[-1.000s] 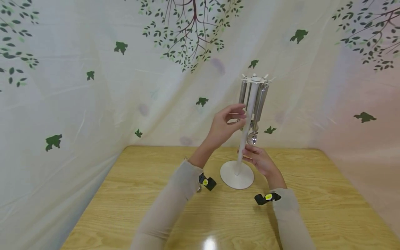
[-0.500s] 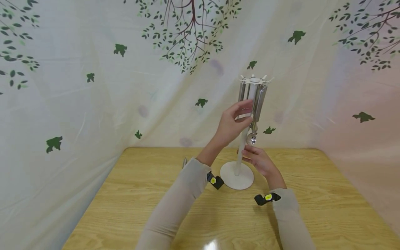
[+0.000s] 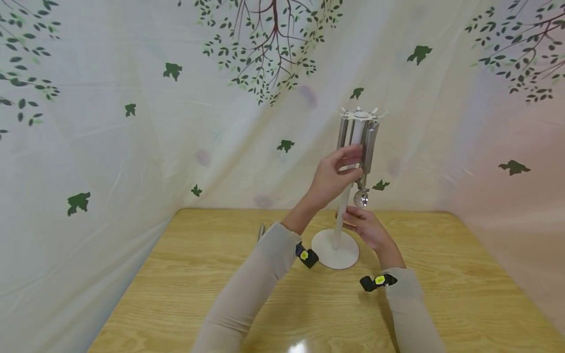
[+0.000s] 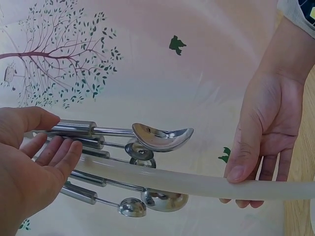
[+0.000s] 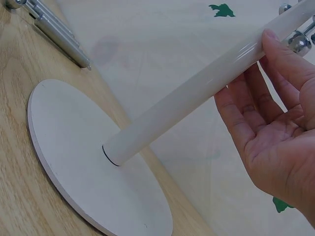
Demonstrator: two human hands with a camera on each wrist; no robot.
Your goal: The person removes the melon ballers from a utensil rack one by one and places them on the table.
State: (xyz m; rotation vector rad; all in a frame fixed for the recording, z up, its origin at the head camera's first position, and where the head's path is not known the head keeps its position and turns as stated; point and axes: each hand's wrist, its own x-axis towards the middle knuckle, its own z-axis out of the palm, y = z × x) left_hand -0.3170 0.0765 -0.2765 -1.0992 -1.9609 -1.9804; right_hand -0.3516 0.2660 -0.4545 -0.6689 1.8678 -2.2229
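A white utensil stand (image 3: 335,255) has a round base, a tall pole and a hooked top; it carries several hanging metal-handled utensils. My left hand (image 3: 333,176) is beside the upper pole, fingers loosely bent, tips touching the hanging handles. In the left wrist view the left hand (image 4: 34,172) has one digit over the handle of a scoop (image 4: 162,137) with a curved, boat-shaped head; exact finger contact is partly hidden. My right hand (image 5: 280,118) grips the pole (image 5: 197,93) lower down, thumb on one side, fingers on the other. Smaller round-headed scoops (image 4: 132,207) hang close by.
More metal utensils (image 5: 59,39) lie on the wooden table (image 3: 198,274), left of the stand's base. My left forearm partly hides them in the head view. A fabric backdrop (image 3: 220,162) with printed leaves hangs behind the table.
My left hand has moved right, across the pole to the hanging handles. The front scoop has shifted slightly right. My right hand stays on the pole.
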